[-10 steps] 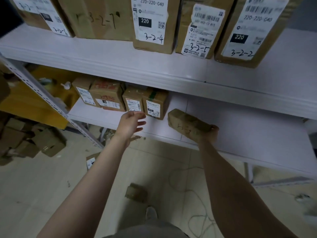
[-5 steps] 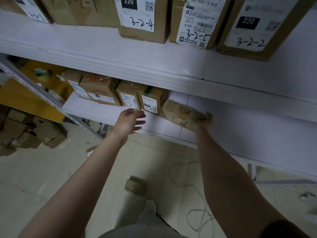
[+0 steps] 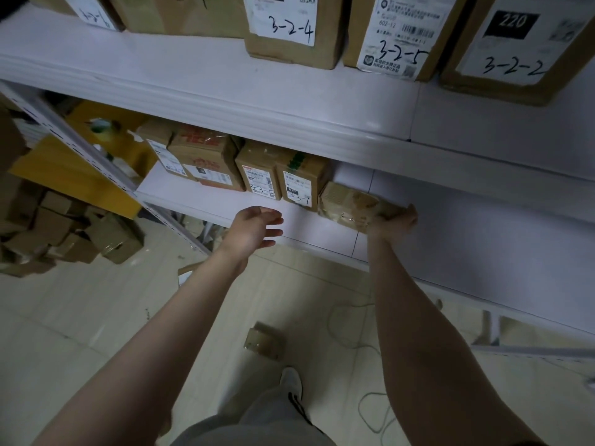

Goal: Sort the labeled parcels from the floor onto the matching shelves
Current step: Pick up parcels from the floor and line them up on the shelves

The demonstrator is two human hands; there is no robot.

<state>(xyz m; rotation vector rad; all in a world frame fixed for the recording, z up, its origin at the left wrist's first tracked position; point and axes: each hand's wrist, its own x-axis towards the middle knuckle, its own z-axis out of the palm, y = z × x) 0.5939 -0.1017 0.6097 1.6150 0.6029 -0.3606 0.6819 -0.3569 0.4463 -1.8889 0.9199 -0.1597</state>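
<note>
1. Lower shelf [image 3: 209, 201] - placing step: right hand [image 3: 391, 222] grips parcel [image 3: 349, 204] just right of 3-3-1 box [image 3: 301, 185].
2. Left hand [image 3: 254, 228] hangs loose, empty, below-left of that box.
3. Next, I'd guess - let go.

This is looking like a parcel storeroom or pickup depot. White metal shelving is carrying rows of cardboard parcels. On the upper shelf [image 3: 193, 69], the 3-2-4 carton [image 3: 289, 27], the 3-2-5 carton [image 3: 399, 37] and the 3-2-2 carton [image 3: 512, 46] are showing printed shipping labels with handwritten codes. On the lower shelf [image 3: 467, 226], smaller labeled parcels [image 3: 259, 170] are standing side by side. A perforated upright [image 3: 80, 148] is running down the rack's left end. Beyond it a heap of boxes [image 3: 64, 233] is lying on the pale tiled floor [image 3: 80, 317], and one small parcel [image 3: 264, 339] is sitting apart.
</note>
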